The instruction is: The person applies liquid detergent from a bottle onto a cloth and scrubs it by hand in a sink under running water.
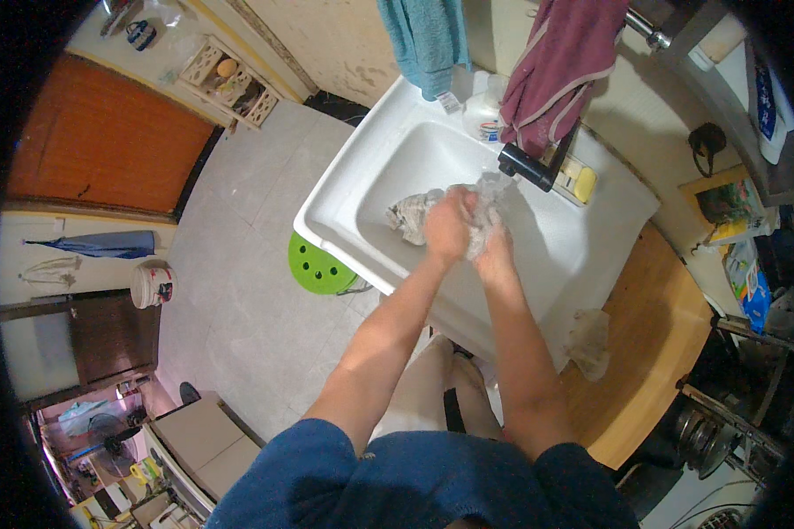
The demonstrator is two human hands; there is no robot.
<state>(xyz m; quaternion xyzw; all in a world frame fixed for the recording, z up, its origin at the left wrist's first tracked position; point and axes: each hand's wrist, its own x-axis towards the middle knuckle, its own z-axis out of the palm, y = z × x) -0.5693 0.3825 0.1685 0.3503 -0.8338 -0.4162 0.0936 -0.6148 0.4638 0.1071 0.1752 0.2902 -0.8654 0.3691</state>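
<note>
Both hands are together over the basin of a white sink [397, 152], under running water from a black faucet [528, 166]. My left hand [447, 225] grips a wet, light grey cloth [413, 215], one end of which hangs out to the left. My right hand [493, 246] is closed on the same cloth, lower and to the right. Water and suds blur the fingers and the bunched middle of the cloth. On the ledge behind the faucet lies a yellow bar of soap [583, 183] in a dish.
A teal towel [427, 46] and a maroon towel [562, 66] hang over the sink's back. A white bottle [482, 118] stands between them. Right of the sink is a wooden countertop [655, 317] with a crumpled plastic bag [589, 344]. A green stool [319, 268] stands left below.
</note>
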